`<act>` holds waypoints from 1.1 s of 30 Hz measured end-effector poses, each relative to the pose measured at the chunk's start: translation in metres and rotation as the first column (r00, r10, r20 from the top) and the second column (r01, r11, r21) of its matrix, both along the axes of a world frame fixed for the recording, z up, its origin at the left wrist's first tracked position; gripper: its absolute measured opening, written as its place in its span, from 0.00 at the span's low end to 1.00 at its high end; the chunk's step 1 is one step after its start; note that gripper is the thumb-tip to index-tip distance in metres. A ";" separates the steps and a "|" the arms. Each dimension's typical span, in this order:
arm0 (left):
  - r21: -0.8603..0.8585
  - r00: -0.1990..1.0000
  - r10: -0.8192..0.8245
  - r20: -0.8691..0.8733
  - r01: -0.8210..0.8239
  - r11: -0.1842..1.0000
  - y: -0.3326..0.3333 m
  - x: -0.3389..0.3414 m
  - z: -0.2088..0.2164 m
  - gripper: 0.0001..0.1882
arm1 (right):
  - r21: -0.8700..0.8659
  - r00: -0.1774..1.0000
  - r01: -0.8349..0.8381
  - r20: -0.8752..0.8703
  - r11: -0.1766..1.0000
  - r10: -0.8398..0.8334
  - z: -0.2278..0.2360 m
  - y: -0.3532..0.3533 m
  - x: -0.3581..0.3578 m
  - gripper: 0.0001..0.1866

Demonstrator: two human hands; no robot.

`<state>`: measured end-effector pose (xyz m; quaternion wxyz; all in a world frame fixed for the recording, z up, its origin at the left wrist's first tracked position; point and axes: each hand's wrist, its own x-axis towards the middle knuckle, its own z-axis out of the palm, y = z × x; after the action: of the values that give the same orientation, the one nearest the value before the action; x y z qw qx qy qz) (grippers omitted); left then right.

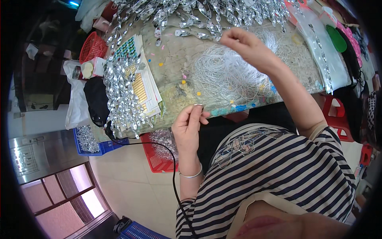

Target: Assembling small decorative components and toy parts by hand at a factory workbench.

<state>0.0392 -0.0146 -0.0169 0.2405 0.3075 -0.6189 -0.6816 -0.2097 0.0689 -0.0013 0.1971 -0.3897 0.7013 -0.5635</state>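
At the table's near edge, my left hand (188, 126) is closed, thumb and fingertips pinching a small silver piece (198, 105) that barely shows. My right hand (247, 47) is raised over the far side of a loose heap of white thread (223, 69). Its fingers are curled together; whatever they hold is hidden or too fine to make out. Just beyond it, twisted strands of silver gem-like pieces (179, 18) cover the back of the table (163, 67). More silver strands (119, 93) hang over the left side, beside paper sheets (149, 93) with rows of stickers.
A red basket (93, 47) stands at the table's left edge. Below are a blue crate (88, 141) of silver pieces and a red crate (153, 159). A clear plastic sheet (316, 47) and green tray (336, 38) lie right, near a red stool (333, 111). A black cable (174, 175) crosses by my left arm.
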 end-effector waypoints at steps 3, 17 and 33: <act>0.136 0.999 -0.010 -0.051 0.016 0.991 0.002 -0.003 -0.007 0.09 | -0.202 0.990 -0.130 0.035 0.971 0.140 0.025 0.016 0.004 0.10; 0.130 0.989 -0.147 0.002 0.145 0.981 0.019 -0.021 0.002 0.17 | -0.070 0.868 -0.280 0.408 0.957 0.284 0.020 0.058 0.073 0.04; 0.174 0.982 -0.077 -0.175 0.108 0.979 0.021 -0.015 -0.003 0.15 | 0.068 0.844 -0.367 0.444 0.928 0.301 0.005 0.050 0.091 0.05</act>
<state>0.0238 0.0060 -0.0204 0.2301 0.2409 -0.5451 -0.7693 -0.1184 0.1188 0.0036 0.4696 -0.3576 0.6026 -0.5371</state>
